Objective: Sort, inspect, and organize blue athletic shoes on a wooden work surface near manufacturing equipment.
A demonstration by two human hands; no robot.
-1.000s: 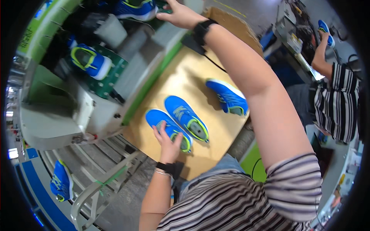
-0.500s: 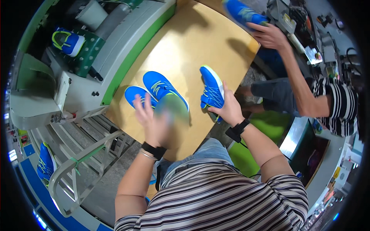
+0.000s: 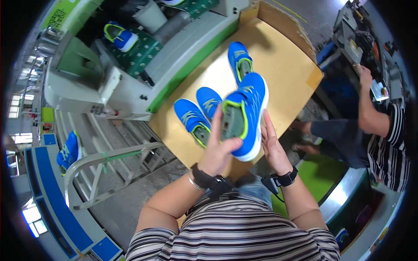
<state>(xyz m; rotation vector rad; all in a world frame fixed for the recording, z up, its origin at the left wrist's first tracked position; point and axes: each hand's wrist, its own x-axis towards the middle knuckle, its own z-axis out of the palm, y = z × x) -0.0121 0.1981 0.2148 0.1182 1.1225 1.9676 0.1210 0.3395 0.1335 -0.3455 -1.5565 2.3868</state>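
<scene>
A blue sneaker (image 3: 252, 104) with a lime-edged collar and white sole is raised above the table, toe pointing away from me. My left hand (image 3: 220, 145) grips it at the heel and collar, thumb across the back. Along the white sole on its right side, my right hand (image 3: 274, 145) has its fingers stretched out, apparently touching it. Two similar sneakers lie to the left on the tan tabletop (image 3: 278, 56): one nearer the left edge (image 3: 189, 115), the other (image 3: 207, 99) partly hidden by the raised one. Farther back stands another blue sneaker (image 3: 239, 58).
A machine with a green-edged side (image 3: 191, 48) borders the table's left; a blue sneaker (image 3: 122, 38) sits on its dotted green belt. Metal rails (image 3: 117, 156) and another sneaker (image 3: 69, 150) are at lower left. To the right, a co-worker's arm (image 3: 370, 100) reaches toward equipment.
The view has shifted. The sneaker in my right hand was on its side; now a raised sneaker is in my left. The co-worker's hand has let go of its sneaker; another stands at the table's back.
</scene>
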